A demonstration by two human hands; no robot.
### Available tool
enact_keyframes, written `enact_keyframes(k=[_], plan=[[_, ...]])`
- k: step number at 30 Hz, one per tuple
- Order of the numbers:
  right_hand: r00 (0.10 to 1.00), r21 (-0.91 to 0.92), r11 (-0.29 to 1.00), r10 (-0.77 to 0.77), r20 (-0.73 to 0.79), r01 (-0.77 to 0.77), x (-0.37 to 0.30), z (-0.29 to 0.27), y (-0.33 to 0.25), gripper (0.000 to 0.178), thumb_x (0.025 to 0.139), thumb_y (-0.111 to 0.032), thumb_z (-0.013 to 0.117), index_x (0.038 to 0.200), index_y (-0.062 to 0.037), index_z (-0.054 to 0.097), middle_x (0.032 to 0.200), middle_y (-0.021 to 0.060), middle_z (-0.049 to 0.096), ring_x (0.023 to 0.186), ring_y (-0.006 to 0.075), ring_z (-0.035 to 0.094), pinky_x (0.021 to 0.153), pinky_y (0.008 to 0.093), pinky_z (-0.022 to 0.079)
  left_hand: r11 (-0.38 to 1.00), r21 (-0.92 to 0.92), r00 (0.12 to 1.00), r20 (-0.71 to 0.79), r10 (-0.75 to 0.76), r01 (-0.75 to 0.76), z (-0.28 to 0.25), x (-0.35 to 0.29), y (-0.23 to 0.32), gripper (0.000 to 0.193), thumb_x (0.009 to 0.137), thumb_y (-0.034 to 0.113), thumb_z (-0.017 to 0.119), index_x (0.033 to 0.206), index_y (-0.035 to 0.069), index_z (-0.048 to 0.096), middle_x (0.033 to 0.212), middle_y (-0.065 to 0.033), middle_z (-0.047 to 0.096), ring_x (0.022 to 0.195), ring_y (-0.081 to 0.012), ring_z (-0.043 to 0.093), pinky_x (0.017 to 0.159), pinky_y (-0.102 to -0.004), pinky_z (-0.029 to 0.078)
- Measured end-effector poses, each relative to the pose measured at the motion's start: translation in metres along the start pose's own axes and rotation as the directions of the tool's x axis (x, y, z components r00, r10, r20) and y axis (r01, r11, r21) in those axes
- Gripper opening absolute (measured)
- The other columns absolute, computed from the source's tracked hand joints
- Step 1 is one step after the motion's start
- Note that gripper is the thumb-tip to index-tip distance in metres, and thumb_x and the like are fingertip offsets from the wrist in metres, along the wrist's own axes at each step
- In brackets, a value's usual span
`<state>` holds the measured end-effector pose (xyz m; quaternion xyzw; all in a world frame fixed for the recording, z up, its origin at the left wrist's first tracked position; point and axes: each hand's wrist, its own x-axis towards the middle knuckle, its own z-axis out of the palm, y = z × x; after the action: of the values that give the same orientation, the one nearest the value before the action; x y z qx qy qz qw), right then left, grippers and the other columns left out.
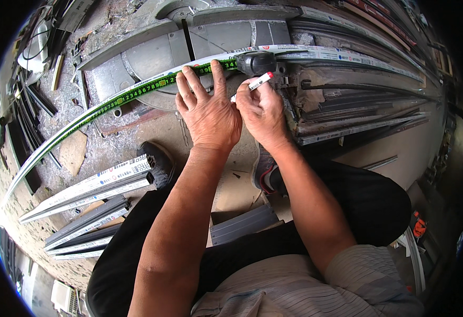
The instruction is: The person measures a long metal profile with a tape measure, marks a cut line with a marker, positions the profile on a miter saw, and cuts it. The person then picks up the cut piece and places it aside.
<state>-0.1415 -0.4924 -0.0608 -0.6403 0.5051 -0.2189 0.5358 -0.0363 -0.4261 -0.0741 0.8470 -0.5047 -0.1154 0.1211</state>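
Observation:
A green tape measure blade (128,96) lies stretched along a long white film-wrapped profile (46,143), running off to the far left. Its dark case (256,63) rests on the profile just beyond my hands. With fingers spread, my left hand (210,108) lies over the blade, fingertips pressing its edge. In my right hand (263,108) is a white marker with a red end (260,81), gripped between thumb and fingers, its other end pointing left toward my left hand. The profile lies across the grey metal bed of a cutting saw (160,55).
More wrapped profiles (96,182) lie at the left beside my shoe (157,165). Dark and white profiles (358,127) are stacked at the right. Metal shavings and offcuts litter the floor on the left. A grey profile piece (244,224) lies between my legs.

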Motion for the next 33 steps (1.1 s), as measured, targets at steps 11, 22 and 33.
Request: enact_keyframes(k=[11, 22, 33], plan=[[0.971, 0.077, 0.974, 0.203, 0.123, -0.213, 0.006, -0.009, -0.022, 0.024, 0.106, -0.024, 0.064, 0.105, 0.0, 0.064, 0.076, 0.0061, 0.07, 0.059, 0.0118, 0.063, 0.054, 0.0299, 0.051, 0.999, -0.028, 0.996, 0.077, -0.035, 0.037, -0.009, 0.002, 0.003, 0.09, 0.092, 0.037, 0.066, 0.169, 0.016, 0.024, 0.167, -0.0403, 0.013, 0.155, -0.0585, 0.014, 0.12, -0.0688, 0.021], [0.975, 0.216, 0.975, 0.1, -0.198, -0.056, 0.025, -0.042, -0.035, 0.025, 0.107, -0.021, 0.065, 0.089, -0.0051, 0.06, 0.064, -0.0035, 0.056, 0.051, 0.0032, 0.049, 0.045, 0.0239, 0.038, 0.999, -0.018, 0.996, 0.075, -0.048, 0.05, -0.01, 0.001, 0.003, 0.087, 0.091, 0.023, 0.064, 0.169, 0.016, 0.025, 0.167, -0.0393, 0.014, 0.155, -0.0582, 0.015, 0.122, -0.0676, 0.021], [0.929, 0.046, 0.93, -0.367, 0.051, 0.364, 0.087, -0.042, -0.066, 0.02, 0.102, -0.02, 0.074, 0.108, -0.0015, 0.07, 0.087, -0.0002, 0.069, 0.077, 0.004, 0.059, 0.067, 0.0199, 0.047, 0.999, -0.031, 0.998, 0.042, -0.037, 0.038, -0.006, 0.001, 0.003, 0.086, 0.09, 0.021, 0.063, 0.168, 0.016, 0.027, 0.166, -0.0394, 0.015, 0.153, -0.0595, 0.015, 0.121, -0.068, 0.024]])
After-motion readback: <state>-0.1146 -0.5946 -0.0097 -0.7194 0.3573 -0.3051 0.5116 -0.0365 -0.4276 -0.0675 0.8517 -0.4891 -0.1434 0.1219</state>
